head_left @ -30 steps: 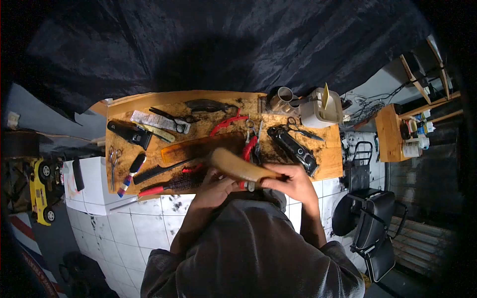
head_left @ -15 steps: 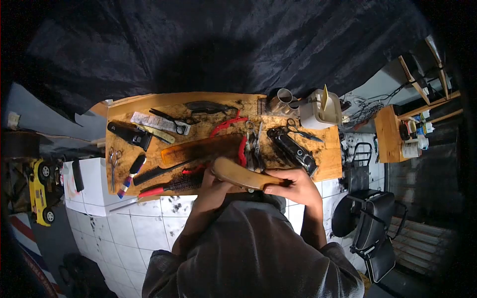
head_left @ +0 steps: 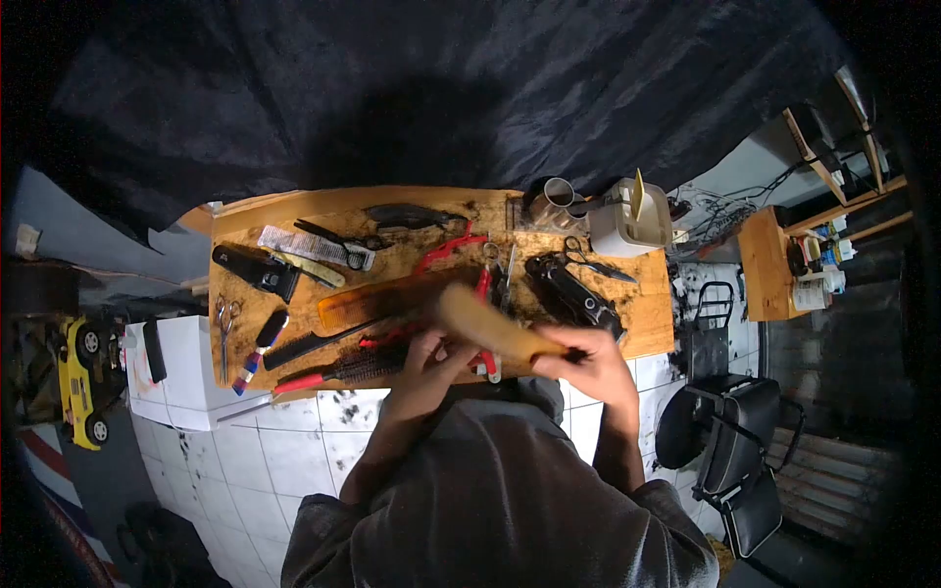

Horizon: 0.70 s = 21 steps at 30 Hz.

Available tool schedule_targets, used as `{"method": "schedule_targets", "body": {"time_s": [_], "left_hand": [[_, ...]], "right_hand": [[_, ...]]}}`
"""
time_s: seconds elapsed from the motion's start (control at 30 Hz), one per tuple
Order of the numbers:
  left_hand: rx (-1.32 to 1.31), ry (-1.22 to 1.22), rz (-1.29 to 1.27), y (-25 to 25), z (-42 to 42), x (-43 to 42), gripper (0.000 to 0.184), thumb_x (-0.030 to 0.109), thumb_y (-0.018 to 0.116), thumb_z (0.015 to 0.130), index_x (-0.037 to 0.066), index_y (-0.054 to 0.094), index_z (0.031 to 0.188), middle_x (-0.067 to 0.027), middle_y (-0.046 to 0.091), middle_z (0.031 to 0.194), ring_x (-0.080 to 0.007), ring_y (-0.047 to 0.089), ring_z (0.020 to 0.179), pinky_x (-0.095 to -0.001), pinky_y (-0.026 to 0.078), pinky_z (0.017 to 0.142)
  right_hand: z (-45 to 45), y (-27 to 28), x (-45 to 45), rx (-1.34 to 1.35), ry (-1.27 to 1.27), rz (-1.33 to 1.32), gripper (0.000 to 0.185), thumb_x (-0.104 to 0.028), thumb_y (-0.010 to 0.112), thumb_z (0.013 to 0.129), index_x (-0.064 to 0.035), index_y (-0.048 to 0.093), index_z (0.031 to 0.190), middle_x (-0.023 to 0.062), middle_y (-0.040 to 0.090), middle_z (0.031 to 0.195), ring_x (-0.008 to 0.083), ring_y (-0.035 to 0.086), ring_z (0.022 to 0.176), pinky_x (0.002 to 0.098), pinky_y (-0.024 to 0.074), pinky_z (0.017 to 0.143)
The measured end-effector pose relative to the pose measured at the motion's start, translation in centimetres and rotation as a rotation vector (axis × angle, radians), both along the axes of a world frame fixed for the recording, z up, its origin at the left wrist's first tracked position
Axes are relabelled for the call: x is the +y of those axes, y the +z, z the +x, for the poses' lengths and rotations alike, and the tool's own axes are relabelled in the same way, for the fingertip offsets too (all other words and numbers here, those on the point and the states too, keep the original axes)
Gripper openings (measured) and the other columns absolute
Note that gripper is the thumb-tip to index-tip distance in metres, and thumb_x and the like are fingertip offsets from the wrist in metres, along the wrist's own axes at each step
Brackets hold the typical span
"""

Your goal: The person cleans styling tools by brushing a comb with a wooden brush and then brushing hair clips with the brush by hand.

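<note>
My right hand (head_left: 591,365) is closed around the narrow end of a curved wooden brush (head_left: 490,328). The broad end points up and left over the table, blurred by motion; its bristle side is hidden. Just left of it, my left hand (head_left: 423,377) is apart from the brush, its thumb and fingers loosely bent with a gap between them. Below the brush head lie a large amber comb (head_left: 363,304) and a round brush with a red handle (head_left: 343,370). A black hair clipper (head_left: 578,299) rests beyond my right hand.
The hair-strewn wooden table (head_left: 647,333) also bears another clipper (head_left: 257,271), scissors (head_left: 224,333), a black comb (head_left: 304,345) and a small brush (head_left: 263,348). A metal cup (head_left: 557,194) and a white container (head_left: 618,235) stand at the back right. A black chair (head_left: 740,431) is at right.
The wooden brush has swung upward, its broad end leaving my left hand. My left hand has loosened and sits below it; my right hand keeps its grip.
</note>
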<state>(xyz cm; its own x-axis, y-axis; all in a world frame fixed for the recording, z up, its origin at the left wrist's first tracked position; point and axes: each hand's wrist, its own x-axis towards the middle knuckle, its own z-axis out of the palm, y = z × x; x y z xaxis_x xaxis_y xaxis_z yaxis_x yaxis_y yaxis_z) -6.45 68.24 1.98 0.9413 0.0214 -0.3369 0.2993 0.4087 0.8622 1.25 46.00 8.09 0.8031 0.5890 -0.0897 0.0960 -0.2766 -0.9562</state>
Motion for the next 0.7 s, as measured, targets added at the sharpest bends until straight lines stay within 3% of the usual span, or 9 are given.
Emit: {"method": "schedule_targets", "body": {"time_s": [0.1,0.13,0.23,0.27,0.37,0.5,0.57,0.6,0.7], "left_hand": [[-0.173,0.219,-0.314,-1.7,-0.6,-0.6,0.026,0.01,0.062,0.089,0.004,0.058,0.115,-0.0016,0.062,0.1,-0.006,0.055,0.089,-0.0229,0.045,0.078],[-0.278,-0.002,0.071,-2.2,-0.4,0.7,0.028,0.011,0.058,0.093,0.002,0.057,0.119,-0.0014,0.061,0.103,-0.0063,0.055,0.093,-0.0233,0.045,0.08],[-0.202,-0.299,0.104,0.9,0.1,1.3,0.029,0.012,0.054,0.095,0.002,0.055,0.123,-0.0016,0.06,0.104,-0.0061,0.054,0.094,-0.022,0.045,0.081],[-0.181,-0.334,0.114,1.3,0.1,1.2,0.032,0.014,0.051,0.097,0.001,0.052,0.127,-0.0007,0.059,0.102,-0.0069,0.056,0.092,-0.022,0.047,0.08],[-0.071,-0.299,-0.286,-0.3,0.0,0.5,0.034,0.015,0.05,0.097,0.0,0.05,0.128,-0.0019,0.059,0.101,-0.0087,0.057,0.091,-0.0246,0.048,0.081],[0.037,-0.158,-0.518,0.2,0.5,0.8,0.034,0.013,0.05,0.097,0.001,0.048,0.128,-0.0052,0.059,0.107,-0.0134,0.059,0.096,-0.0322,0.051,0.085],[-0.05,-0.047,-0.511,-0.1,0.4,0.5,0.033,0.014,0.051,0.096,0.001,0.049,0.126,-0.0046,0.059,0.108,-0.0131,0.06,0.095,-0.0321,0.051,0.086],[-0.092,0.008,-0.507,-0.1,0.3,0.3,0.032,0.014,0.051,0.096,0.002,0.049,0.126,-0.0042,0.059,0.108,-0.013,0.06,0.095,-0.032,0.051,0.086],[-0.035,-0.086,-0.386,0.7,0.5,0.9,0.028,0.016,0.054,0.096,0.002,0.056,0.119,-0.0027,0.061,0.103,-0.0117,0.06,0.088,-0.0278,0.051,0.08]], "right_hand": [[0.0,0.2,0.3,0.158,0.168,-0.113,0.045,-0.01,0.081,0.072,0.0062,0.063,0.11,0.0125,0.069,0.101,0.0104,0.061,0.091,0.026,0.048,0.082],[-0.1,-0.2,0.3,0.041,0.116,-0.119,0.044,-0.01,0.08,0.073,0.0062,0.063,0.11,0.0126,0.069,0.101,0.0107,0.061,0.092,0.026,0.0478,0.083],[0.4,-0.9,0.4,-0.033,-0.166,-0.142,0.041,-0.01,0.077,0.076,0.0058,0.062,0.112,0.013,0.068,0.104,0.0116,0.06,0.093,0.0262,0.0472,0.084],[0.7,-1.2,0.7,-0.173,-0.265,-0.097,0.043,-0.02,0.077,0.077,0.0047,0.064,0.11,0.0186,0.069,0.098,0.0138,0.065,0.084,0.0273,0.0508,0.076],[1.2,-0.9,1.2,-0.111,-0.452,-0.01,0.043,-0.018,0.076,0.078,0.0059,0.063,0.111,0.0174,0.069,0.101,0.0143,0.065,0.085,0.0278,0.0512,0.075],[1.1,-1.0,-0.1,-0.035,-0.184,-0.023,0.044,-0.017,0.078,0.076,0.0053,0.063,0.111,0.0163,0.069,0.101,0.015,0.065,0.087,0.028,0.051,0.077],[0.7,-1.2,-0.7,-0.093,0.07,-0.038,0.044,-0.017,0.079,0.076,0.0049,0.063,0.111,0.016,0.069,0.101,0.0148,0.065,0.088,0.0279,0.0508,0.077],[0.4,-0.6,-0.5,0.064,0.146,-0.063,0.045,-0.019,0.08,0.074,0.0037,0.064,0.11,0.0156,0.069,0.099,0.0146,0.065,0.089,0.0272,0.0504,0.078],[0.5,-0.4,0.2,0.117,0.203,-0.126,0.044,-0.022,0.08,0.074,0.003,0.066,0.108,0.0162,0.07,0.097,0.0153,0.066,0.087,0.0264,0.0502,0.078]]}}
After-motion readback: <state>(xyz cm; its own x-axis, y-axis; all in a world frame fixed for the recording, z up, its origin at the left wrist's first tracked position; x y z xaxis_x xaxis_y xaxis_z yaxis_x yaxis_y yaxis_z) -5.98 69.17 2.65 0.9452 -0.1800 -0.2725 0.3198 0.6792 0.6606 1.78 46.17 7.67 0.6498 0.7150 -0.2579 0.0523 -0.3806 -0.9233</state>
